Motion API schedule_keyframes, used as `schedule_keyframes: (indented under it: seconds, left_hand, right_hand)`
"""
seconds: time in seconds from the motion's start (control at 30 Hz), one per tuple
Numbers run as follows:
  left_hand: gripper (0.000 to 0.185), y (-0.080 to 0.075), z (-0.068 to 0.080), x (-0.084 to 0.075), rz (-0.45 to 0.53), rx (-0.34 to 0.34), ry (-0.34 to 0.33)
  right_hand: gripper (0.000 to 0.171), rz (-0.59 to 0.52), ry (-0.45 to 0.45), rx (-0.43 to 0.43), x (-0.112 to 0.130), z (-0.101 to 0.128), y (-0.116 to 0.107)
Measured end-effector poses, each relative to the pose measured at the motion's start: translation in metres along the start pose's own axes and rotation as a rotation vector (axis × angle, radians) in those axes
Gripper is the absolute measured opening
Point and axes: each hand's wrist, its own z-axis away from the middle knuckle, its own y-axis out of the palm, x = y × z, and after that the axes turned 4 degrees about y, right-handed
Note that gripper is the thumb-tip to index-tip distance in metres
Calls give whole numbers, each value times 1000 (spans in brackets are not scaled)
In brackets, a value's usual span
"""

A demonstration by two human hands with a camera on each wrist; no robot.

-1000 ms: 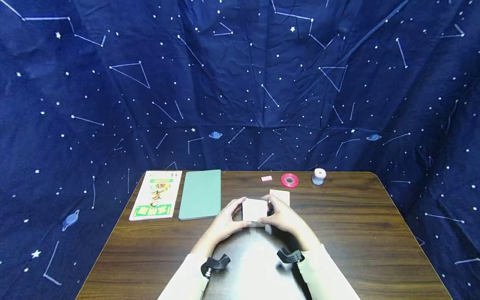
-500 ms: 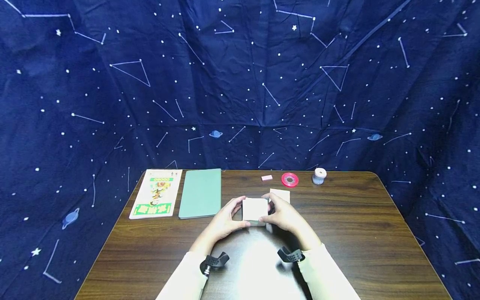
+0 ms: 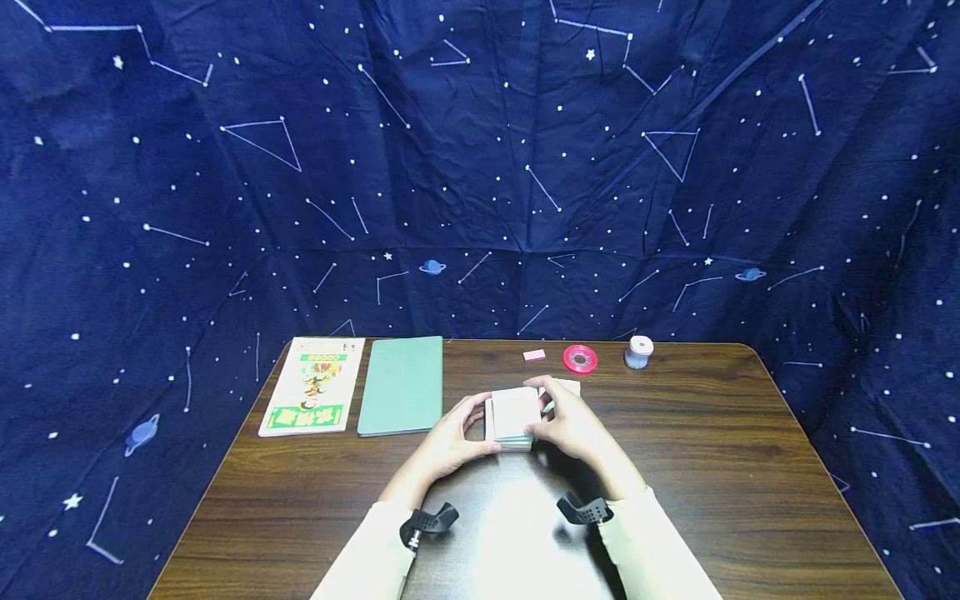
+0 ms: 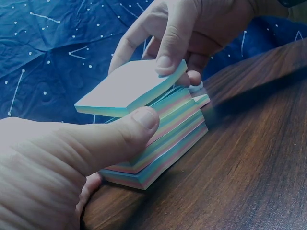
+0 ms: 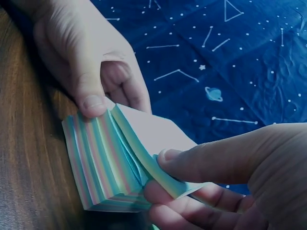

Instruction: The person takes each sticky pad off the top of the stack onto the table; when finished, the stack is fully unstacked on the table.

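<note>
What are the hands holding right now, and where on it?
Left hand steadies the sticky-note block at its side; right hand pinches its lifted top layers' edge.

On your table [image 3: 712,467], dark wood-grain with a glossy sheen that throws back the lamp, sits a paper note block [image 4: 158,143], its matt edges banded in pastel stripes, the top sheets [image 5: 148,139] smooth and pale. Behind hangs creased, matt blue cloth [image 3: 480,167] printed with stars. You have a glossy picture book [image 3: 312,387], a matt green cover [image 3: 401,386], and a shiny red tape roll [image 3: 579,359].
</note>
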Motion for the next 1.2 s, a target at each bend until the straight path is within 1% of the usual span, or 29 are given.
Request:
schedule_keyframes:
  seconds: [0.13, 0.27, 0.47, 0.57, 0.67, 0.93, 1.2]
  left_hand:
    - [92, -1, 0, 1, -2, 3, 4]
    - [92, -2, -1, 1, -3, 2, 9]
    - [92, -1, -3, 2, -24, -4, 16]
    - [92, -1, -3, 1, -37, -9, 13]
    - [91, -1, -3, 1, -40, -13, 9]
    - [91, -2, -3, -2, -30, -10, 13]
    - [91, 0, -1, 0, -41, -7, 7]
  right_hand:
    - [69, -66, 13, 8, 4, 1, -7]
    - [67, -120, 36, -8, 6, 2, -16]
    - [67, -125, 52, -85, 2, 4, -34]
    - [66, -131, 50, -136, -3, 5, -44]
    - [65, -148, 60, -169, -9, 6, -54]
    - [67, -196, 105, -230, -21, 11, -78]
    - [70, -173, 176, -286, -34, 19, -95]
